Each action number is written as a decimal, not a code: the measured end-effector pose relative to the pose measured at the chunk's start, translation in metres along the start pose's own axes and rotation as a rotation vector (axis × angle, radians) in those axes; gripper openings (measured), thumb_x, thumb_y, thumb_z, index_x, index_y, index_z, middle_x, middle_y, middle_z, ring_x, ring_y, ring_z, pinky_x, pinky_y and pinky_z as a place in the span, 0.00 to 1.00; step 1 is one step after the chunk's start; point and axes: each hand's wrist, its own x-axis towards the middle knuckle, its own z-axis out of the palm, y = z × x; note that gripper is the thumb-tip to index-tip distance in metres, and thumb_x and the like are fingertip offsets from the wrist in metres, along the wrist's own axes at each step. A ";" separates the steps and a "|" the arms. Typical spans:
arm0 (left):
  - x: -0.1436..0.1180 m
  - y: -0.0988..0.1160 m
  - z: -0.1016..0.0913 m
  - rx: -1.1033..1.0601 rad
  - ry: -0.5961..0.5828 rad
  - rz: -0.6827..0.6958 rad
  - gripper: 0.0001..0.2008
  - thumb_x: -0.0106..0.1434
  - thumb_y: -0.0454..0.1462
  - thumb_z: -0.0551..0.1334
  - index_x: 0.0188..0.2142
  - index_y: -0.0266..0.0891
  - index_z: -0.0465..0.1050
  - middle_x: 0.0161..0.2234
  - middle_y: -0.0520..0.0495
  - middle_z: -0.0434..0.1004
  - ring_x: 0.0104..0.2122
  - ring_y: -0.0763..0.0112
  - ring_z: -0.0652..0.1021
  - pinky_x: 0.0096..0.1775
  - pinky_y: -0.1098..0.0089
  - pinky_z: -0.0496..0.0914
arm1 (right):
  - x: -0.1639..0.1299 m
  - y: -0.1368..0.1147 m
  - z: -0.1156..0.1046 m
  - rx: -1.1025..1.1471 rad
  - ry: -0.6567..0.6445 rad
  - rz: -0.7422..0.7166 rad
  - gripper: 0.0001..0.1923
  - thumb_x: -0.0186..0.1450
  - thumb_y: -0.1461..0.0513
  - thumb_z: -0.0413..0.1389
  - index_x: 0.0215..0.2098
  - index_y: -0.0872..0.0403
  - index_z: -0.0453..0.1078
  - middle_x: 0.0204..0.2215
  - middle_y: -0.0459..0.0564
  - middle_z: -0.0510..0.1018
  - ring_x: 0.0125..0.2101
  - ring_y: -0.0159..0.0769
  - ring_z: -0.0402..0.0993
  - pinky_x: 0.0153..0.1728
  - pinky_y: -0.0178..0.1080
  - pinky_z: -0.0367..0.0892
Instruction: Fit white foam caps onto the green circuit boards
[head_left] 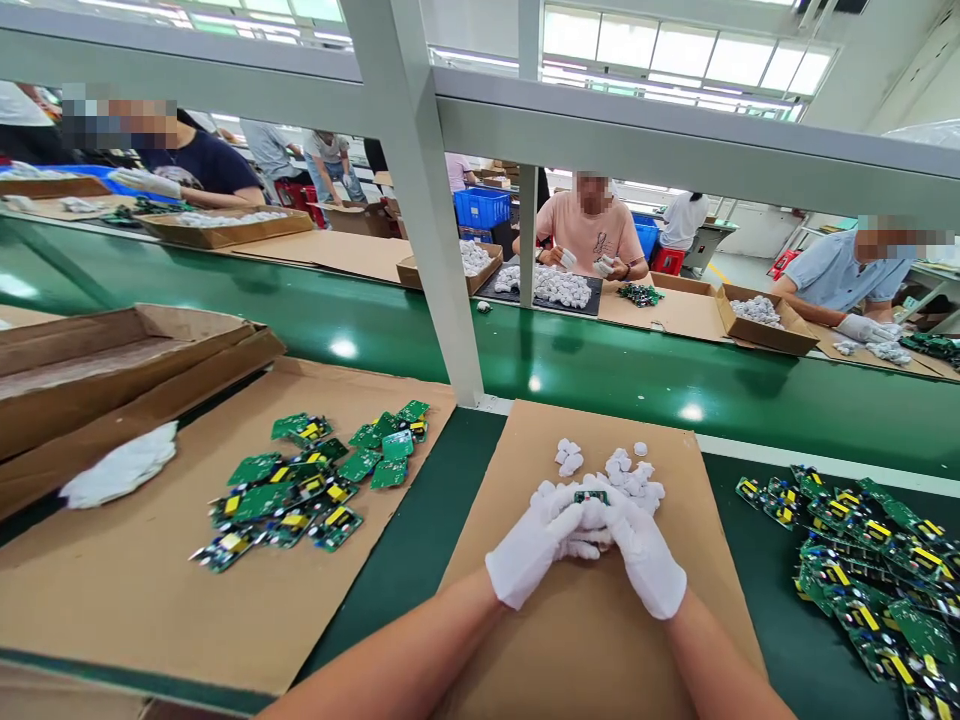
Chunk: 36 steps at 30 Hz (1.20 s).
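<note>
A small green circuit board [591, 496] is held between both hands over the brown cardboard sheet. My left hand [538, 540], in a white glove, closes on the board's left side. From the right, my right hand [634, 540], gloved too, grips its other side. The fingers cover most of the board, so its lower part is hidden. Just beyond the fingertips lies a heap of small white pieces [646, 488], with a smaller cluster of white pieces [568, 456] to its left and a round white piece [640, 449] behind.
Piles of circuit boards lie left [281, 500] and right [874, 560]. A folded white cloth [124, 465] rests near the cardboard trays [142, 370] at left. A grey post [442, 250] rises ahead, before the green conveyor [637, 385]. Several gloved people work beyond.
</note>
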 end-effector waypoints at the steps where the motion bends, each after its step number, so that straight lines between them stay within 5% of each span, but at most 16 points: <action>1: 0.000 0.000 0.001 -0.004 -0.020 0.013 0.20 0.61 0.46 0.57 0.50 0.40 0.66 0.43 0.41 0.72 0.38 0.67 0.76 0.37 0.69 0.70 | 0.000 0.001 0.001 -0.019 0.012 -0.002 0.18 0.66 0.53 0.47 0.49 0.51 0.69 0.46 0.50 0.76 0.49 0.42 0.68 0.51 0.42 0.63; 9: 0.001 0.005 0.005 0.141 0.029 0.024 0.22 0.51 0.42 0.67 0.45 0.39 0.71 0.31 0.48 0.74 0.29 0.73 0.74 0.32 0.73 0.71 | 0.000 -0.003 0.000 -0.017 -0.038 -0.014 0.18 0.66 0.55 0.47 0.50 0.52 0.69 0.44 0.49 0.77 0.45 0.39 0.70 0.49 0.40 0.64; 20: 0.002 0.002 0.002 -0.043 0.048 -0.101 0.16 0.56 0.44 0.64 0.41 0.38 0.69 0.36 0.43 0.75 0.33 0.68 0.77 0.32 0.73 0.69 | 0.001 -0.003 0.000 0.087 -0.069 0.021 0.19 0.67 0.53 0.45 0.48 0.52 0.69 0.43 0.50 0.76 0.45 0.40 0.71 0.49 0.41 0.65; 27: 0.001 0.000 0.000 -0.117 -0.055 -0.018 0.14 0.58 0.43 0.61 0.41 0.37 0.68 0.33 0.46 0.73 0.34 0.70 0.75 0.39 0.66 0.70 | -0.002 0.007 0.002 -0.194 0.027 -0.001 0.13 0.62 0.57 0.53 0.43 0.52 0.68 0.38 0.49 0.77 0.39 0.39 0.71 0.44 0.39 0.67; 36: 0.003 0.000 -0.002 -0.097 0.059 -0.080 0.15 0.55 0.44 0.64 0.36 0.37 0.68 0.31 0.47 0.73 0.29 0.74 0.75 0.33 0.72 0.71 | 0.001 -0.002 -0.004 -0.045 -0.113 -0.065 0.13 0.65 0.55 0.48 0.41 0.53 0.68 0.37 0.48 0.75 0.37 0.36 0.69 0.40 0.38 0.66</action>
